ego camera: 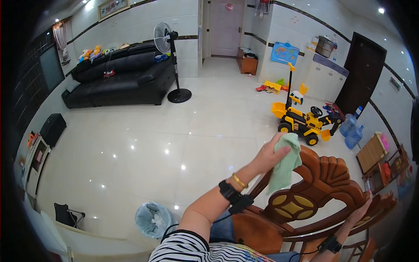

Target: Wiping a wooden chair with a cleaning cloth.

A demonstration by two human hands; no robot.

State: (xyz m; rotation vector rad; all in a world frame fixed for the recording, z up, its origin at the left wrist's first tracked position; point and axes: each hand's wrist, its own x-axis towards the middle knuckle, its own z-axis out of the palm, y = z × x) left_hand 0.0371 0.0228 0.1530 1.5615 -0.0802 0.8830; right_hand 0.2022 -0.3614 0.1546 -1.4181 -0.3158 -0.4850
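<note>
My left hand (273, 154) holds a light green cloth (288, 163) at the upper left end of a carved wooden chair's backrest (322, 183). The cloth hangs down past the fingers, beside an oval panel (291, 205) with yellow inlay. Against the right part of the same backrest lies my right hand (358, 211), fingers fairly straight. Whether it grips the wood is unclear. Below the backrest is the brown chair seat (258, 231), partly hidden by my body.
A lined waste bin (144, 226) stands left of me. Beyond the chair are a yellow ride-on toy digger (304, 122) and blue water bottles (353, 136). Farther off stand a pedestal fan (176, 65) and a black sofa (124, 85). Another wooden chair (360, 249) is at lower right.
</note>
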